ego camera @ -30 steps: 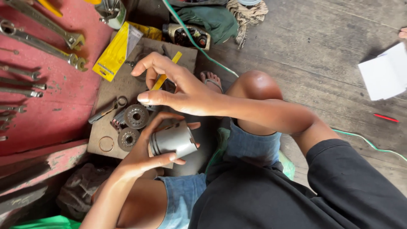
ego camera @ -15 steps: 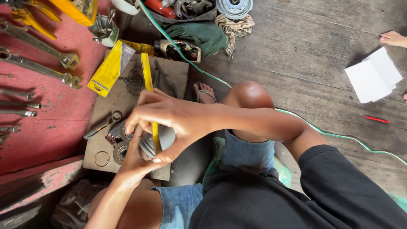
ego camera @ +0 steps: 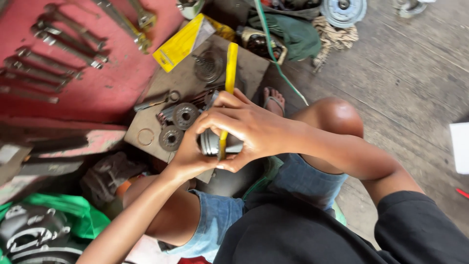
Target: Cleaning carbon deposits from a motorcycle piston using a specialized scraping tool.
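**Yellow strip now upright over the metal part**

Vs 1 s ago: right hand [ego camera: 249, 129] no longer pinches the yellow strip [ego camera: 228, 93] up by the cardboard; it's closed over the grey metal cylinder [ego camera: 215, 143], strip running top-to-bottom across its face. Left hand [ego camera: 188, 156] shifts from cupping under to gripping the cyl's left side. 2 gears [ego camera: 178, 124] more exposed now.

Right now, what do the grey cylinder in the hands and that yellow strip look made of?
The grey cylinder looks like bare metal, likely aluminium: dull silver sheen, machined grooves round it. The yellow strip looks like thin plastic or painted metal: flat, uniformly bright, straight; I cannot tell which.
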